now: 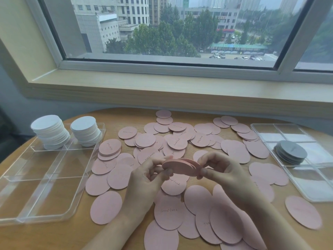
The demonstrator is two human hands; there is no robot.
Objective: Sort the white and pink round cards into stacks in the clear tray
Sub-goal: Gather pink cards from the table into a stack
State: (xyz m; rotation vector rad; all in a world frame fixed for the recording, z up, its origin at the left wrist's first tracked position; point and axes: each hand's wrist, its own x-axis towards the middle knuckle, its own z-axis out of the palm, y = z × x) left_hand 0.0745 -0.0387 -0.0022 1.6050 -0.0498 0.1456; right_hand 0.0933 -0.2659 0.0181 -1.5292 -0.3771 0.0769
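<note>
Pinching thin pink card stack (181, 166) w/ both grips, L hand (147, 179), R hand (223, 170), edges uneven

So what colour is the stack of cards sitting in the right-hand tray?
Grey, a small stack in the right tray, clearest in the head view.

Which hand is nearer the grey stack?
Right. The right hand holds the pink cards at table centre, just left of the grey stack; the left hand is farther left.
</note>
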